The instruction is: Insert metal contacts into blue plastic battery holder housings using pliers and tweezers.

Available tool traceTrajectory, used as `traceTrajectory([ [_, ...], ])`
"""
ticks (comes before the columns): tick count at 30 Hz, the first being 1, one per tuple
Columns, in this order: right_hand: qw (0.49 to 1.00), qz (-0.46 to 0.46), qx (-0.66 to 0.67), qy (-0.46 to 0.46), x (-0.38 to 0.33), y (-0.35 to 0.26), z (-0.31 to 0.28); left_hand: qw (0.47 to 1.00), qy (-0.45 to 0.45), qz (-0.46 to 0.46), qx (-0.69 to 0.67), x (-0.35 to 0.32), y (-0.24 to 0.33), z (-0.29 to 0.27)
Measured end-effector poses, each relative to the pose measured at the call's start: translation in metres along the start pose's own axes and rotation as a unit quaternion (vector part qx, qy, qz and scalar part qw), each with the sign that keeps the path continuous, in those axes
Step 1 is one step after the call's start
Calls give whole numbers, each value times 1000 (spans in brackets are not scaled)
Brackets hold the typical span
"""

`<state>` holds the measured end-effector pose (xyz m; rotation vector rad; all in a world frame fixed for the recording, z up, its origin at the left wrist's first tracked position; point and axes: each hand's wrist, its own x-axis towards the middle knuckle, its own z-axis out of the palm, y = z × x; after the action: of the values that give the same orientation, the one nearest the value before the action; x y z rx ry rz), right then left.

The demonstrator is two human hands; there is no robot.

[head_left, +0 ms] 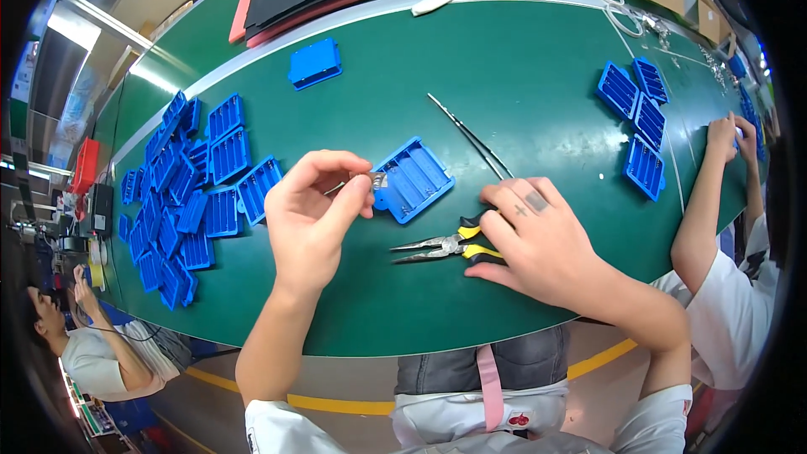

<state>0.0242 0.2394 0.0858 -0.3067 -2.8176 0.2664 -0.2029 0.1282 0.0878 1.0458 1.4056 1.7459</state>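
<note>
We pinched a small metal clip (377, 178) in our left hand (313, 220) fingers beside the blue tray (414, 178), while our right hand (538, 240), at four o'clock from it, closed on the pliers (445, 245) lying on the counter (521, 76), which probably had to be lifted next.

I get bright, even overhead light; white glare streaks the green table (521, 59) toward ten o'clock. Shadows under both hands are soft. Centre is sharp; fisheye bends the edges, and a black vignette rings the rim.
</note>
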Motion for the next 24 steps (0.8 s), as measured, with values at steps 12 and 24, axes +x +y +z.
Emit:
traceTrajectory([
  [12, 902, 94, 419, -34, 14, 19, -18, 996, 79, 42, -23, 5, 4, -7],
  [24, 880, 95, 464, 35, 15, 5, 1, 993, 36, 94, 57, -7, 8, 3],
])
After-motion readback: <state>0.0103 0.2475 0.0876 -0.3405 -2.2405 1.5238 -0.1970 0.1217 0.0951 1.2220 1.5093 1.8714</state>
